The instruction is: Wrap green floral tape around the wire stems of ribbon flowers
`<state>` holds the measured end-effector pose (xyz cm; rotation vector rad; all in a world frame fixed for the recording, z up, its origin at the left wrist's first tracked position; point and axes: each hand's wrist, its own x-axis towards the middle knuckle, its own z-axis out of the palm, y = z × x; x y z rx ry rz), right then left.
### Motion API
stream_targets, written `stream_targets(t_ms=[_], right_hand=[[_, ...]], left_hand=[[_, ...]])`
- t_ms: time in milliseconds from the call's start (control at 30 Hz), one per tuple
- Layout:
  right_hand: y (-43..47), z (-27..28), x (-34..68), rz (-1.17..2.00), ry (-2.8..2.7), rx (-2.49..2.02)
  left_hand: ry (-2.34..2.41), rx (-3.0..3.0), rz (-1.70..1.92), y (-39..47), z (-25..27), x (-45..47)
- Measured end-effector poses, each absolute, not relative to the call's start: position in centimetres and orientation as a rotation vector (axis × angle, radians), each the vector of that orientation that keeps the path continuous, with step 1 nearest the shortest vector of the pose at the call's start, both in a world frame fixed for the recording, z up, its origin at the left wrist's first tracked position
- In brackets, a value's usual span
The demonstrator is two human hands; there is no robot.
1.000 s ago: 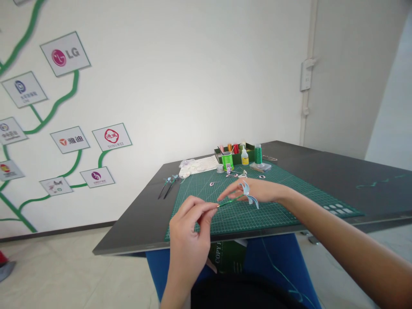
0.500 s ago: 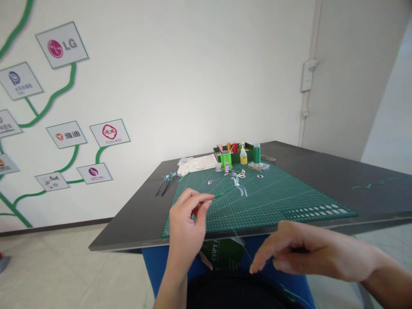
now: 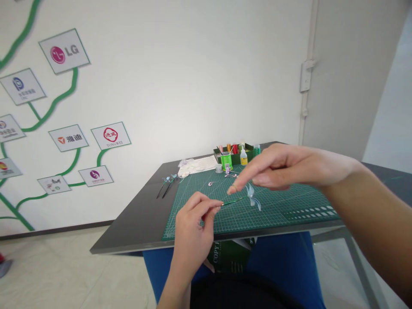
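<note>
My left hand pinches the green-wrapped stem of a flower between thumb and fingertips. Pale blue petals fan out at the stem's far end, over the cutting mat. Raised above the stem, my right hand has its index finger pointing down to the left and its thumb tucked behind. Its fingers are closed on green thread, which shows plainly in the earlier picture but is too fine to follow now.
A green box of thread spools, a green cup and a glue bottle stand at the back. Two blue flowers on dark stems lie left of the mat. White sheets lie behind them.
My right hand has risen from below the table edge to above the stem. My left hand has shifted slightly right with the flower.
</note>
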<state>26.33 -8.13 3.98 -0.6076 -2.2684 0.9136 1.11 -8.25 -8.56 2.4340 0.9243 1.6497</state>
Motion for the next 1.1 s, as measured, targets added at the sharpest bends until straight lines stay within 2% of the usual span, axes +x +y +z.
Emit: stream_targets(t_ms=[100,500,800,1100], right_hand=[[-6.6,4.7,26.1,1.090,-2.314,-0.583],[0.0,3.0,25.1,1.208,-2.270,-0.652],[0.5,-5.4,25.2,1.402,-2.206,-0.866],[-5.3,-13.5,25.4,1.469,-2.019,-0.713]], left_hand=[[0.899,2.443,1.657,-8.4,-8.6,1.1],[0.869,2.457,1.691,-9.1,-8.5,1.2],[0.916,2.366,1.770,-8.6,-8.4,0.6],[0.872,2.051,1.689,-6.5,-9.3,0.8]])
